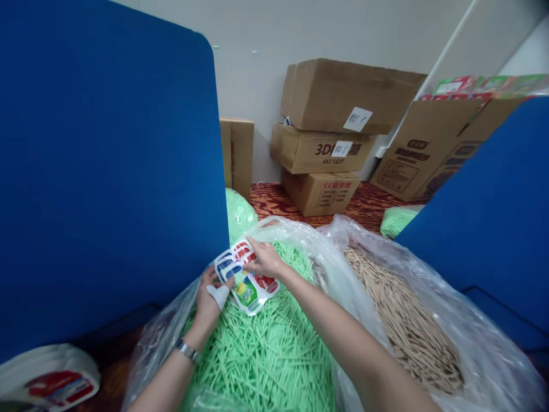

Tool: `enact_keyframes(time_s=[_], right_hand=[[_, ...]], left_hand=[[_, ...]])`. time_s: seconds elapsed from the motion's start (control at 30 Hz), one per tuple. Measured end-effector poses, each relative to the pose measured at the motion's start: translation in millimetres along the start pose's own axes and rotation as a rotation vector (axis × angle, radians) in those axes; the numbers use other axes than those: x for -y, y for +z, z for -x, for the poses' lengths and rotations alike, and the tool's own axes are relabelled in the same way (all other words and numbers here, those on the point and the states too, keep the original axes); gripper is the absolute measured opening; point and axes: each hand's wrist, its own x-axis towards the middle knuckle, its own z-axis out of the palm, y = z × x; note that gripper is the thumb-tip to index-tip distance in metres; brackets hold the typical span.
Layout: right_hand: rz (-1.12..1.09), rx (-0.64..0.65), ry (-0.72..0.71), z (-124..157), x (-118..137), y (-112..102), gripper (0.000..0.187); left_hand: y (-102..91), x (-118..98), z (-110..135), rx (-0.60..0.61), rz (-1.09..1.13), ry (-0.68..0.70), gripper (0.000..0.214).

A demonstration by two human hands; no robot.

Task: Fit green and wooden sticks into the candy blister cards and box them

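Both my hands are over a clear plastic bag [295, 229] full of thin light-green sticks [274, 355]. My left hand [211, 297] is closed on the left edge of several flat printed pouches [246, 292], its thumb on top. A white patch covers the base of that thumb, and a metal watch [187, 350] sits on the wrist. The pouches overlap in a fan: blue ones to the left, red to the right, and a green one with yellow fruit in front. My right hand [266, 260] pinches the red pouches at their upper right side.
Beside the green sticks lies a second clear bag with thin brown sticks [394, 309]. Blue panels [107, 171] stand left and right. Cardboard boxes [338, 94] are stacked at the wall. A large stack of white-edged printed pouches [51, 377] lies at lower left.
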Motion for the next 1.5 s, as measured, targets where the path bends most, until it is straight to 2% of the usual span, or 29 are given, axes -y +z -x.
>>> enact_keyframes(time_s=[0.1, 0.17, 0.27, 0.33, 0.43, 0.53, 0.6, 0.7, 0.77, 0.87, 0.97, 1.07, 1.2, 1.5], right_hand=[[-0.1, -0.093, 0.011, 7.2, 4.3, -4.7, 0.093], [-0.256, -0.154, -0.016, 19.1, 8.7, -13.8, 0.092], [-0.473, -0.278, -0.046, 54.6, 14.4, -29.2, 0.085], [-0.527, -0.352, -0.056, 87.5, 14.9, -32.7, 0.076], [-0.63, -0.372, -0.08, 133.9, 8.8, -20.7, 0.07], [-0.747, -0.319, -0.094, 158.8, -0.3, -2.5, 0.076], [-0.752, -0.306, -0.09, 163.2, -2.0, -0.1, 0.061], [-0.695, -0.377, -0.08, 167.3, 6.6, -16.0, 0.022], [-0.685, -0.424, -0.065, 176.5, 15.7, -30.6, 0.016], [-0.698, -0.369, -0.054, 197.2, 23.0, -38.0, 0.024], [-0.661, -0.273, -0.041, 212.3, 18.1, -23.2, 0.045], [-0.626, -0.26, -0.039, 216.1, 9.4, -6.2, 0.059], [-0.621, -0.255, -0.082, 215.3, 6.1, -3.9, 0.065], [-0.575, -0.224, -0.08, 221.9, 7.5, -4.9, 0.063]], left_hand=[[3.1, -4.4, 6.1, 0.033, -0.025, 0.053, 0.087], [6.1, -11.3, 13.8, 0.04, -0.041, 0.105, 0.09], [10.3, -20.9, 32.2, 0.084, -0.03, 0.196, 0.084], [11.8, -21.5, 48.0, 0.162, -0.037, 0.234, 0.077], [12.7, -12.8, 69.6, 0.338, -0.113, 0.203, 0.069], [15.8, -4.9, 79.8, 0.427, -0.149, 0.153, 0.065], [20.0, -7.2, 80.9, 0.461, -0.181, 0.189, 0.057], [24.9, -20.4, 83.5, 0.536, -0.275, 0.365, 0.038], [23.6, -28.2, 89.6, 0.575, -0.336, 0.493, 0.036], [14.9, -26.6, 101.1, 0.679, -0.443, 0.644, 0.045], [5.6, -11.6, 106.3, 0.772, -0.548, 0.707, 0.044], [2.6, 1.6, 103.7, 0.815, -0.601, 0.726, 0.046], [3.3, 5.4, 98.5, 0.809, -0.641, 0.738, 0.052], [-0.7, -4.3, 98.6, 0.898, -0.657, 0.641, 0.064]])
